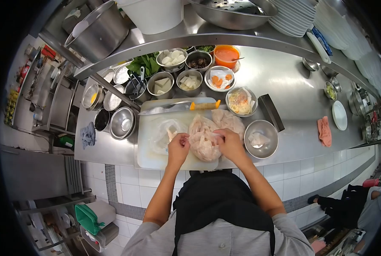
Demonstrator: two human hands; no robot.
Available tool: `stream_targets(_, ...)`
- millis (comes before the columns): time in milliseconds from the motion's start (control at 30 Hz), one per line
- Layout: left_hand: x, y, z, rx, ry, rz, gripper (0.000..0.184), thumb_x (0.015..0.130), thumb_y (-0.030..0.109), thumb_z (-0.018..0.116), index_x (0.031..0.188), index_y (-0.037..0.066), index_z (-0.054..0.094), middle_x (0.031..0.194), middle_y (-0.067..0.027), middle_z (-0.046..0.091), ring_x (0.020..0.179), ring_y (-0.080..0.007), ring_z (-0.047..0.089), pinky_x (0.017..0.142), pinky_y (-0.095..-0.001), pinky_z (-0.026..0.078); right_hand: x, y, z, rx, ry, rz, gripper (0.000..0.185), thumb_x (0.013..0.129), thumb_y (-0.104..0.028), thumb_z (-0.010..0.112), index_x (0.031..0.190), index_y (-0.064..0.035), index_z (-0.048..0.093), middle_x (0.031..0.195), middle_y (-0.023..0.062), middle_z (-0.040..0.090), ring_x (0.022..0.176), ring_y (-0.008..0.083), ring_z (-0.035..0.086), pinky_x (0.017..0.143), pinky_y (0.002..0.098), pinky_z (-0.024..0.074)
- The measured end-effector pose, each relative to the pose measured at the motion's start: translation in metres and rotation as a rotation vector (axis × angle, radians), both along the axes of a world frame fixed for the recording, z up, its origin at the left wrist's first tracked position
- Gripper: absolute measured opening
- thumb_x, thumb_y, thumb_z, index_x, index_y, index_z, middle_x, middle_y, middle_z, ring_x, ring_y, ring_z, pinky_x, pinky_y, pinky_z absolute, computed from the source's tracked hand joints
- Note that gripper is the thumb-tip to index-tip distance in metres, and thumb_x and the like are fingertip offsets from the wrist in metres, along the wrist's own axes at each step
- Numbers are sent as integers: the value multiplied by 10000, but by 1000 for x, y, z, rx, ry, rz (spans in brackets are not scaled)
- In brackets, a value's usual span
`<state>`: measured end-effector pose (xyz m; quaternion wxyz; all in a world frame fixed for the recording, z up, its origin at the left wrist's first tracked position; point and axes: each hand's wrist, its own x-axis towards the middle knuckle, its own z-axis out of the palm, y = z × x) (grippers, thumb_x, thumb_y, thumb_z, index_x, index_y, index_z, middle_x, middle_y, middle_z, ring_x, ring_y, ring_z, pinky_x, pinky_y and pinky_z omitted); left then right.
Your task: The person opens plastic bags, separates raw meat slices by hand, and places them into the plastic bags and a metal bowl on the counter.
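A clear plastic bag of pale pink pieces (204,138) lies on the white cutting board (150,160). My left hand (179,147) is at the bag's left side, its fingers pinched together at the edge; what they hold is too small to make out. On the right side my right hand (229,144) pinches the bag's plastic. A second bag of pale pieces (228,121) sits behind, and a thin clear bag (162,136) lies to the left. The knife (179,107), with its yellow and brown handle, rests across the board's far part.
A steel bowl (261,139) holding a pale piece stands right of the board. Several bowls of ingredients line the back, near an orange container (226,56). A metal shelf edge (207,39) crosses above. Another person (361,205) is at the far lower right.
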<state>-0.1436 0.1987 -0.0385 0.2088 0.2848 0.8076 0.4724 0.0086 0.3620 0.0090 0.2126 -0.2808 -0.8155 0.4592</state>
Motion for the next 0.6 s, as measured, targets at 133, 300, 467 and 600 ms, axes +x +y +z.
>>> stream_targets(133,-7,-26,11,446,-349,339,223,933,21,548,1151,30,591,968,-53,630,820,-133,641,705,-257,531,-42,-28,17,-111,37,228,236,815,-21,607,1035,-13,689,984,196,675,813,303,675,742,374,533)
stream_targets(300,-39,-42,45,242,-267,365,341,916,3,541,1256,20,563,1145,-123,632,957,-183,641,766,-287,538,-95,-53,19,67,286,282,282,831,12,578,1104,15,651,1023,189,683,778,217,709,727,333,548)
stream_targets(467,-52,-69,-8,163,-342,290,459,896,-1,525,1350,67,525,1275,-146,583,1084,-206,602,865,-320,513,-63,-19,23,-234,136,243,305,819,19,567,1115,-4,636,1041,193,679,914,326,671,795,380,543)
stream_targets(600,-53,-72,-25,87,-188,239,476,862,-26,523,1317,108,567,1343,-156,550,1090,-265,611,898,-357,508,-38,4,-7,13,-68,224,262,868,-1,555,1108,-11,659,1010,160,700,843,277,696,782,365,548)
